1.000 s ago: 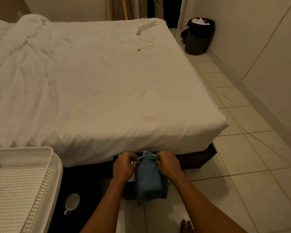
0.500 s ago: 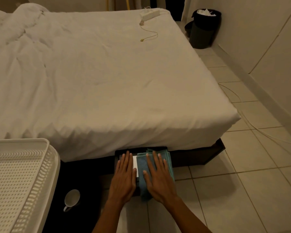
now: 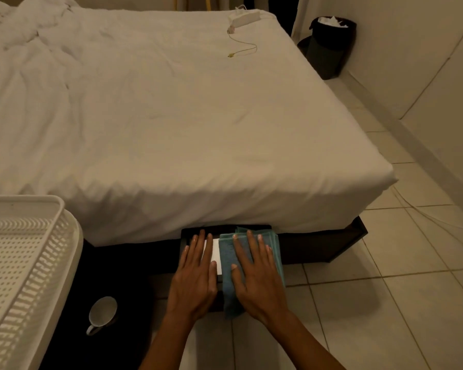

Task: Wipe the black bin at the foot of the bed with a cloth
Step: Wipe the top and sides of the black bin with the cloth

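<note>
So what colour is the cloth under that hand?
The cloth is blue-green, a teal shade. It shows best in the head view, under the right hand.

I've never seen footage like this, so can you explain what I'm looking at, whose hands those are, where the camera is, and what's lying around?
There is no machine here. A person wears a wide-angle camera on the head, so the one picture looks forward and down at that person's own two hands.

The left hand lies flat, fingers spread, on a black bin at the foot of the bed. The right hand lies flat on a folded blue cloth spread over the bin. Neither hand grips anything; both press down.

On the bed lies a white charger with a cord. At left is a white plastic basket, and a cup lies on the dark floor mat. A black wastebasket stands by the far wall.
</note>
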Demonstrator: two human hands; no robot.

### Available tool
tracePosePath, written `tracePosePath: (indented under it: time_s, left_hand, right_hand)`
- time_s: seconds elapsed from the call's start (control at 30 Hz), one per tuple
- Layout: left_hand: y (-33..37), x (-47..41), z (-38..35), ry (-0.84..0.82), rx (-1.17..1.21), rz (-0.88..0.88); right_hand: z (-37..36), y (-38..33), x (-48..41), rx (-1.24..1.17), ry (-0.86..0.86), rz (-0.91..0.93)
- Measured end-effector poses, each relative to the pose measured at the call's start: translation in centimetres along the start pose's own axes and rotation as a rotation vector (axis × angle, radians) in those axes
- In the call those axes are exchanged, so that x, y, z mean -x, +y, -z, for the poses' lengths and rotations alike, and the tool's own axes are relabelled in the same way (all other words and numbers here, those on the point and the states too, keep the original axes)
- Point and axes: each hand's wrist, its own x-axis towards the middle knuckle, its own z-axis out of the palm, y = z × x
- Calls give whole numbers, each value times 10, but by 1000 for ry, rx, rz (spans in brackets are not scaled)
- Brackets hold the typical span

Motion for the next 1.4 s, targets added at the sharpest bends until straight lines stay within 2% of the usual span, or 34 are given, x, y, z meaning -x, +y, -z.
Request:
tracePosePath:
  time_s: [0.2,0.43,0.67,0.83,1.0,1.17,1.4]
  left_hand:
    - [0,2,-2,14,-8,9]
    - [0,1,2,-7,-24,0]
    - [3,2,2,-1,-12,28]
    - [3,1,1,1,-33,31]
    - [3,-1,0,-2,-58,37]
    - [5,-1,0,2,-73,57]
    - [6,-3,-1,2,-67,64]
  right_hand:
    - [3,-4,4,25,-39,-2]
    - [0,-10,-15,42,-5,-65]
    - [-7,-6,12,11,6,-38]
    - [-6,-6,-13,34,28,-70]
    - [-7,-3,9,24,-15,-39]
    - [-2,2,-18,33,4,-56]
    - [-3,-2,-1,17,4,-49]
